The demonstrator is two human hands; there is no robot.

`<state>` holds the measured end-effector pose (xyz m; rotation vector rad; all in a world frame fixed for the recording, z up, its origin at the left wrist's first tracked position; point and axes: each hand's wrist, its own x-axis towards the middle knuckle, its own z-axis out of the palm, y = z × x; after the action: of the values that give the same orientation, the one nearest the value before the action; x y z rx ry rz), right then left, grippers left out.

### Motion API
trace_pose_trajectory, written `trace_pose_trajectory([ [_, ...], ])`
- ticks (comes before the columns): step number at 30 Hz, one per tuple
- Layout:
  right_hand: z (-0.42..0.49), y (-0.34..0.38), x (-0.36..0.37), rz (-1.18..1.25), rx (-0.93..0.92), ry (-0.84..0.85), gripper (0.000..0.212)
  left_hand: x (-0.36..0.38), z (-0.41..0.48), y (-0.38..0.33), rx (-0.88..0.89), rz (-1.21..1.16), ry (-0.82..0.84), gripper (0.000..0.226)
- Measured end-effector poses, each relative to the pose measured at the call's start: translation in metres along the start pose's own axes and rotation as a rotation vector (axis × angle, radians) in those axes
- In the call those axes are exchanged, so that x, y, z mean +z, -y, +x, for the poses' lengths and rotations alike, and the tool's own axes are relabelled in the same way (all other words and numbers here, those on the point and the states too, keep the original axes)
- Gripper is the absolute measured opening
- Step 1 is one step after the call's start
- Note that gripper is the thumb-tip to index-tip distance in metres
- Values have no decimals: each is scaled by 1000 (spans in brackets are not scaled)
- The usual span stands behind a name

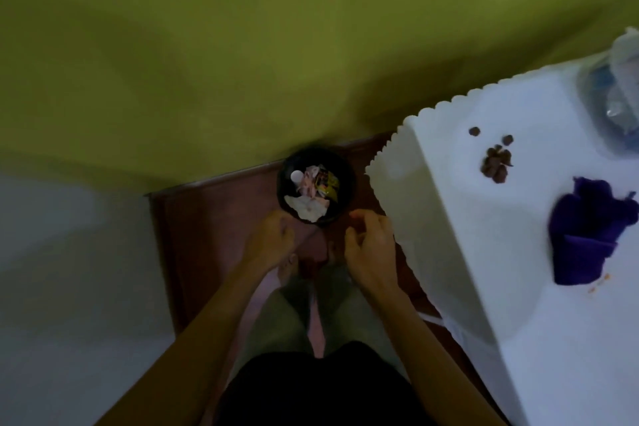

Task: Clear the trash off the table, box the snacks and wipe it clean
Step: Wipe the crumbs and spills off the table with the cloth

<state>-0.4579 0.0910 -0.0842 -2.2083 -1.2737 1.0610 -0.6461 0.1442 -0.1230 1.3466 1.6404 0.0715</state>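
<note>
Nearest, the person's two bare forearms reached forward and down over a dark top and pale trousers, with bare feet on the reddish-brown floor below. The left hand hung with its fingers curled loosely under, and the right hand had its fingers bent inward toward the thumb; the picture was dim and smeared, so I could not tell whether either held anything. Just beyond both hands stood a round black bin on the floor, with crumpled paper and coloured wrappers lying inside it. To the right, the tabletop wore a white cloth with a scalloped edge. On it lay a bunched purple rag, and farther along a small scatter of brown crumbs. At the far corner rested a clear plastic box, its contents blurred. Behind everything rose an olive-green wall.
</note>
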Motion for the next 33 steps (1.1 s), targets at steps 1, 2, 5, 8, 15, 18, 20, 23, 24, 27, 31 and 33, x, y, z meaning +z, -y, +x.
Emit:
trace_pose_trajectory([
  [1,5,-2,4,-4,8,23,30,-1,5,6,-20,-3,7,29],
  [2,10,-4,9,-13,14,40,30,-1,10,13,-42,-8,14,28],
  [5,38,-16,22,-67,65,124,34,4,23,36,-135,-56,37,23],
  [8,74,-41,40,-174,111,307,41,16,40,66,-243,-78,73,29],
  [15,161,-117,87,-309,213,429,49,77,106,127,-321,-27,118,32],
  [18,197,-152,123,-301,271,408,52,104,151,153,-280,-43,128,40],
  [20,222,-173,146,-263,310,372,54,119,185,164,-269,-47,119,46],
  [23,261,-203,179,-225,338,363,61,135,237,183,-221,-5,62,53],
  [24,274,-215,189,-236,334,360,65,140,253,190,-202,-6,40,54],
  [27,310,-241,213,-241,363,337,68,150,295,208,-175,19,2,53],
  [31,337,-263,229,-255,400,359,62,166,331,209,-172,41,62,54],
  [33,340,-266,229,-305,380,351,60,171,337,211,-199,8,102,58],
])
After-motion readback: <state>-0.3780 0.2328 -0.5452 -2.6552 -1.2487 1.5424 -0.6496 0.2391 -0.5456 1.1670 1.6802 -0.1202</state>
